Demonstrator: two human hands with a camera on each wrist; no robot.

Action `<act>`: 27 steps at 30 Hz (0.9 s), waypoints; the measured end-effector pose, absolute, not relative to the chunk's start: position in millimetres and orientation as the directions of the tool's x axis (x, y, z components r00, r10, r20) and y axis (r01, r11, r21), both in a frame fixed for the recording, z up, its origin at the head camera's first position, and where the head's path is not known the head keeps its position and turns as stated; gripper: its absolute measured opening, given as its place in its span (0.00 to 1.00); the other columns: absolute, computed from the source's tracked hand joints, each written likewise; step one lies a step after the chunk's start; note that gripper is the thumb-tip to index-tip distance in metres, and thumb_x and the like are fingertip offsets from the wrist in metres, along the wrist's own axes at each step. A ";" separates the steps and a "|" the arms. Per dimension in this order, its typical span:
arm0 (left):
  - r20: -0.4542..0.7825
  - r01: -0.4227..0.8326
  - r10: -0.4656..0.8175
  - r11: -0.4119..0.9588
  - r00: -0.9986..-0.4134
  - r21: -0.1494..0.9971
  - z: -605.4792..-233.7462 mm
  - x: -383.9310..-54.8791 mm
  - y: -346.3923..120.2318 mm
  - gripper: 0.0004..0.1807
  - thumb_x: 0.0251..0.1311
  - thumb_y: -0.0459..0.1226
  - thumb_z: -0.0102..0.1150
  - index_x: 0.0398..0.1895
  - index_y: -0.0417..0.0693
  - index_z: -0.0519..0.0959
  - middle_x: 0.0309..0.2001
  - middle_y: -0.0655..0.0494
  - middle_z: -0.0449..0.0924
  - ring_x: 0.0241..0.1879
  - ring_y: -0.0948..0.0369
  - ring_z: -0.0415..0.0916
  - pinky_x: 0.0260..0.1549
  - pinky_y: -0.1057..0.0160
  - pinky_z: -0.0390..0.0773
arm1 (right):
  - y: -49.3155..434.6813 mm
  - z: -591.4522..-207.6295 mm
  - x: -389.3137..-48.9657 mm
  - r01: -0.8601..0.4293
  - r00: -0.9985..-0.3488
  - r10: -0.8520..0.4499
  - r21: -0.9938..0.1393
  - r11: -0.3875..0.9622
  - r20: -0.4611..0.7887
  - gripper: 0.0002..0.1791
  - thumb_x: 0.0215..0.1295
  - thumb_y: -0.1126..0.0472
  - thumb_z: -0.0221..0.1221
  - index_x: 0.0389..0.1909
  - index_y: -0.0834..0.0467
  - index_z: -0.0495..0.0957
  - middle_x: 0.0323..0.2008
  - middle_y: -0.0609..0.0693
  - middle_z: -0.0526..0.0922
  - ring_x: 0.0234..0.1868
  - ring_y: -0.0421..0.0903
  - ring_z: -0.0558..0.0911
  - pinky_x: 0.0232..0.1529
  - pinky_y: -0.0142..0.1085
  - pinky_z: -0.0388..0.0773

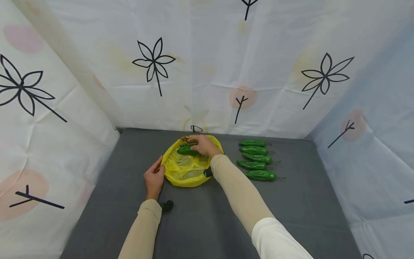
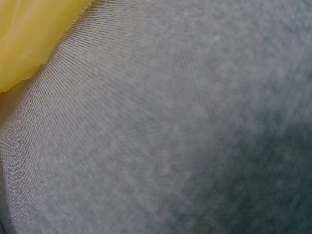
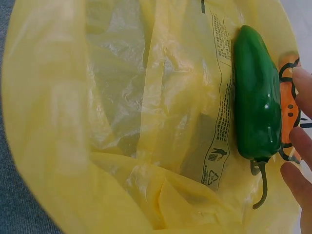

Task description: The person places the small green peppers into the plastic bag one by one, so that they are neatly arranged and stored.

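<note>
A yellow plastic bag (image 1: 185, 182) lies with its mouth spread wide, printed film showing inside. In it rests a green chili pepper (image 3: 257, 92), its stem curving down toward the near side in the right wrist view. My right hand (image 1: 204, 145) reaches over the far rim, fingers (image 3: 295, 141) loosely spread beside the pepper and not wrapped round it. At the bag's left edge, my left hand (image 1: 153, 179) pinches the rim between thumb and fingers. The left wrist view catches only a corner of the bag (image 2: 29, 39) over the cloth; the left fingers are out of that view.
Several green chili peppers (image 1: 255, 165) lie in a stacked row on the dark grey table (image 1: 207, 223), right of the bag, stems pointing right. White patterned curtains (image 1: 210, 72) hang behind and at both sides. Dark wrist camera pieces (image 1: 166, 205) sit by each wrist.
</note>
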State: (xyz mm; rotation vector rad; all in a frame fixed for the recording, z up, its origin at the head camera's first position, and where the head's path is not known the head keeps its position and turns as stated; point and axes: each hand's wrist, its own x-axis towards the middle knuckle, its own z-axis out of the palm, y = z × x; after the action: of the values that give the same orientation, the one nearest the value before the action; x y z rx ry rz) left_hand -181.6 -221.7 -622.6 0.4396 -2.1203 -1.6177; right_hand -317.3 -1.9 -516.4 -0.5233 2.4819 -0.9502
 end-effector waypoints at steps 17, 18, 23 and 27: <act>0.125 -0.006 -0.487 0.258 -0.864 0.966 -618.6 -181.7 -219.0 0.21 0.68 0.36 0.59 0.62 0.61 0.83 0.61 0.56 0.84 0.46 0.80 0.79 0.43 0.85 0.74 | 4.5 -487.0 -312.5 -0.364 -0.889 -0.449 -0.452 0.814 -0.093 0.35 0.69 0.30 0.55 0.72 0.40 0.71 0.79 0.48 0.59 0.76 0.58 0.58 0.73 0.56 0.64; 0.126 -0.006 -0.490 0.258 -0.863 0.966 -618.4 -181.8 -219.0 0.21 0.68 0.36 0.59 0.62 0.61 0.83 0.61 0.55 0.84 0.46 0.79 0.79 0.43 0.85 0.74 | 4.8 -486.2 -313.0 -0.372 -0.890 -0.447 -0.424 0.826 -0.089 0.36 0.69 0.29 0.54 0.74 0.40 0.69 0.80 0.48 0.58 0.76 0.59 0.58 0.72 0.57 0.64; 0.114 -0.016 -0.499 0.249 -0.859 0.968 -616.9 -180.6 -219.6 0.21 0.67 0.35 0.59 0.62 0.60 0.83 0.61 0.55 0.84 0.49 0.73 0.82 0.43 0.85 0.74 | 6.2 -483.6 -315.0 -0.352 -0.907 -0.404 -0.308 0.884 -0.123 0.43 0.66 0.23 0.48 0.79 0.34 0.58 0.84 0.49 0.44 0.80 0.64 0.51 0.76 0.63 0.55; 0.098 -0.028 -0.498 0.239 -0.862 0.971 -615.2 -179.4 -219.2 0.21 0.68 0.36 0.59 0.62 0.60 0.82 0.61 0.56 0.84 0.48 0.76 0.80 0.43 0.85 0.74 | 8.7 -480.1 -314.5 -0.313 -0.919 -0.358 -0.246 0.917 -0.163 0.46 0.64 0.19 0.44 0.81 0.29 0.46 0.84 0.50 0.31 0.83 0.65 0.38 0.78 0.67 0.40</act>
State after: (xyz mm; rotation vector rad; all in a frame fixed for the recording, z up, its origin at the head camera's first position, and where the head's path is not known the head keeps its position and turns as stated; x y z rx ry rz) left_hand -179.4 -219.2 -615.2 0.4826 -2.1305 -1.6569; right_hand -314.5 8.7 -480.1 -0.5082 2.8732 -0.3194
